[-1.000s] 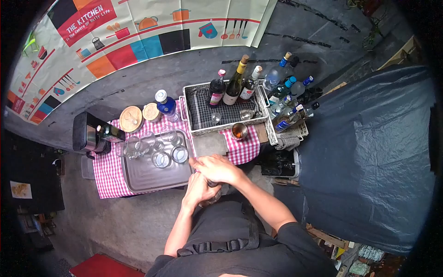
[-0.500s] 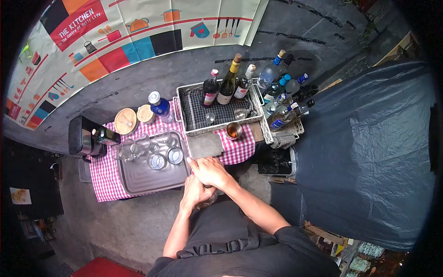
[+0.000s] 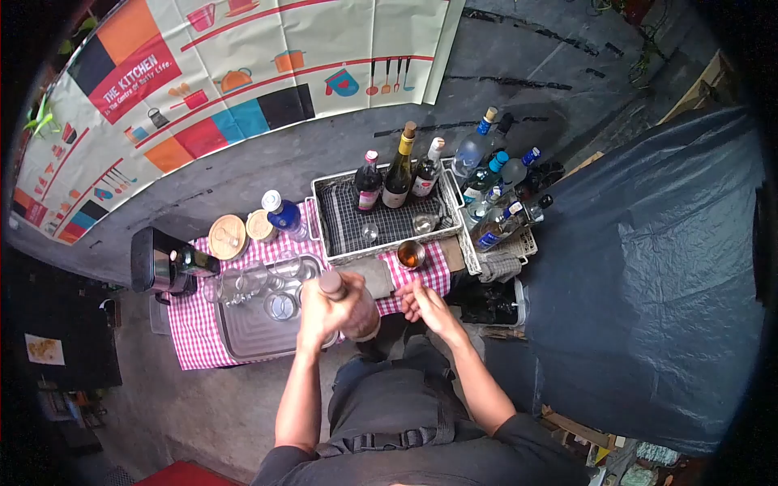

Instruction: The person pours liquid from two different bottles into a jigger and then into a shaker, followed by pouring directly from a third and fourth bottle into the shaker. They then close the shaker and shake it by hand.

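My left hand [image 3: 334,312] is wrapped around the neck of a bottle [image 3: 361,322]. A dull brownish cap sticks up above the fingers, and the blurred body tilts down to the right. My right hand [image 3: 429,309] is apart from it on the right, fingers spread, with nothing in them. Just beyond the hands lies a grey cloth [image 3: 374,275] on the red-and-white checked tablecloth [image 3: 191,334]. A glass of amber drink [image 3: 411,255] stands past my right hand. Left of the bottle is a grey tray [image 3: 247,342] with several clear glasses [image 3: 280,305].
A white basket [image 3: 318,219] holds three bottles [image 3: 397,174] and small glasses. More bottles [image 3: 492,231] crowd a second basket at right. A blue bottle [image 3: 282,212], wooden lids [image 3: 228,236] and a black appliance [image 3: 154,257] stand at the back left. A dark plastic sheet [image 3: 632,283] hangs on the right.
My hands were together over the bottle. Now the right hand has let go and moved right, opening, while the left has raised the bottle into view.
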Demonstrator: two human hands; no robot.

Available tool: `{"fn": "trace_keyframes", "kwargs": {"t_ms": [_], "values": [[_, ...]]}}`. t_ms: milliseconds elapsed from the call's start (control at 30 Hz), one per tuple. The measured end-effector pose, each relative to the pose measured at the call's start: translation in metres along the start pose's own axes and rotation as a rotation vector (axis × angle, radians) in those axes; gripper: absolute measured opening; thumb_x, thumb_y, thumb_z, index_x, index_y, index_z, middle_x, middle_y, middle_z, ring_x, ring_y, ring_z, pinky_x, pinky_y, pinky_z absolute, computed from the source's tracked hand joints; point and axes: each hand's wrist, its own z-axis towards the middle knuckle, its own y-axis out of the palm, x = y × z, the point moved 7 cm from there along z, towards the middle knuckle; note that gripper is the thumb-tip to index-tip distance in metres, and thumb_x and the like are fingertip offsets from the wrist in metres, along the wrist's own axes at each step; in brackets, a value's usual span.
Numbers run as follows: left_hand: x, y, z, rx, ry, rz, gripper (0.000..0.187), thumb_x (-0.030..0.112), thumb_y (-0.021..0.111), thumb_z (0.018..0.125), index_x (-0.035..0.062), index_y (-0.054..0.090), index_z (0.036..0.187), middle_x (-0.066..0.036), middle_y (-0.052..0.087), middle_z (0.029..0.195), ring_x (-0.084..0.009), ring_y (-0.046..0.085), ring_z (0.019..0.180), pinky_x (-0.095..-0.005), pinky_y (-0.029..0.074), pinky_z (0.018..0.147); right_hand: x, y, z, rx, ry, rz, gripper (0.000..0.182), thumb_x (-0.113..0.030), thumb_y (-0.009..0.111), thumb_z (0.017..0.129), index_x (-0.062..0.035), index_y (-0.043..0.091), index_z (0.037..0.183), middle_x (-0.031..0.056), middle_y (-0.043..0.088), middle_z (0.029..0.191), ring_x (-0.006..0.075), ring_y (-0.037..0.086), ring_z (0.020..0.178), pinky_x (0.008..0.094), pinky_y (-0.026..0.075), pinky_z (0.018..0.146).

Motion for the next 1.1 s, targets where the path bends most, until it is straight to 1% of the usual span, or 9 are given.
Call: {"fn": "trace_keyframes", "kwargs": {"t_ms": [167,300,567,633,733,767,833,967,1100], "values": [[0.012,-0.022,0.089,0.206,0.130,0.146,0.011,0.013,0.074,0.083,0.0080,0.078,0.091,-0.011,0.075,0.079,-0.0194,0.075,0.077,-0.0331,0.057,0.071,0.017,-0.054,0.001,0.106,0.063,-0.100,0.045,-0.042,0.042,0.109,-0.0026,0.063,0.112,0.0009,0.061,0.081,0.0077,0.059,0.067,0.0235,0.050,0.061],[-0.017,-0.025,0.154,0.292,0.201,0.177,0.015,0.013,0.073,0.084,0.0038,0.077,0.095,-0.011,0.077,0.094,-0.0187,0.074,0.085,-0.0316,0.056,0.080,0.020,-0.091,0.018,0.181,0.089,-0.054,0.032,-0.035,0.053,0.106,-0.0038,0.063,0.108,-0.0002,0.061,0.079,0.0064,0.058,0.066,0.0225,0.049,0.059],[-0.074,-0.012,0.234,0.191,0.165,0.213,0.018,0.013,0.072,0.085,0.0036,0.076,0.100,-0.010,0.077,0.104,-0.0194,0.075,0.094,-0.0320,0.056,0.086,0.036,-0.149,0.081,0.278,-0.021,-0.168,0.031,-0.034,0.066,0.099,-0.0027,0.065,0.100,-0.0011,0.062,0.077,0.0072,0.055,0.067,0.0259,0.046,0.061],[-0.078,-0.008,0.243,0.153,0.128,0.263,0.019,0.013,0.072,0.085,0.0034,0.076,0.101,-0.010,0.077,0.104,-0.0213,0.074,0.096,-0.0323,0.056,0.087,0.038,-0.158,0.098,0.316,-0.016,-0.315,0.021,-0.019,0.067,0.099,-0.0007,0.064,0.108,0.0015,0.066,0.084,0.0068,0.055,0.068,0.0252,0.048,0.061],[-0.091,-0.004,0.255,0.125,0.075,0.279,0.019,0.011,0.072,0.084,0.0031,0.076,0.101,-0.010,0.077,0.105,-0.0214,0.074,0.097,-0.0324,0.055,0.088,0.018,-0.163,0.122,0.321,-0.063,-0.468,0.029,-0.023,0.068,0.095,-0.0009,0.064,0.113,0.0157,0.071,0.095,0.0304,0.070,0.091,0.0420,0.053,0.079],[-0.094,-0.004,0.259,0.104,0.107,0.269,0.019,0.010,0.071,0.083,0.0028,0.076,0.100,-0.010,0.077,0.105,-0.0211,0.074,0.097,-0.0323,0.056,0.088,0.011,-0.165,0.127,0.286,0.057,-0.585,0.032,-0.022,0.069,0.094,0.0003,0.062,0.116,0.0182,0.069,0.100,0.0331,0.068,0.094,0.0432,0.053,0.081],[-0.098,-0.001,0.264,0.087,0.133,0.257,0.020,0.009,0.071,0.082,0.0025,0.076,0.100,-0.010,0.077,0.105,-0.0207,0.074,0.097,-0.0323,0.056,0.089,0.001,-0.165,0.145,0.272,-0.128,-0.751,0.037,-0.021,0.070,0.092,0.0016,0.059,0.120,0.0222,0.064,0.112,0.0371,0.065,0.103,0.0459,0.052,0.085],[-0.104,0.005,0.272,0.024,0.073,0.226,0.027,0.007,0.070,0.081,0.0034,0.075,0.107,-0.010,0.077,0.103,-0.0195,0.074,0.097,-0.0318,0.056,0.088,-0.003,-0.161,0.182,0.270,-0.186,-0.883,0.046,-0.023,0.073,0.090,0.0022,0.056,0.125,0.0256,0.057,0.121,0.0424,0.061,0.111,0.0496,0.050,0.091],[-0.117,0.013,0.274,-0.055,0.055,0.235,0.034,0.005,0.069,0.080,0.0048,0.074,0.114,-0.011,0.078,0.100,-0.0196,0.074,0.097,-0.0318,0.056,0.088,0.020,-0.162,0.214,0.233,0.107,-0.986,0.068,-0.043,0.070,0.091,0.0000,0.050,0.140,0.0324,0.053,0.135,0.0469,0.056,0.121,0.0550,0.045,0.102]]}}
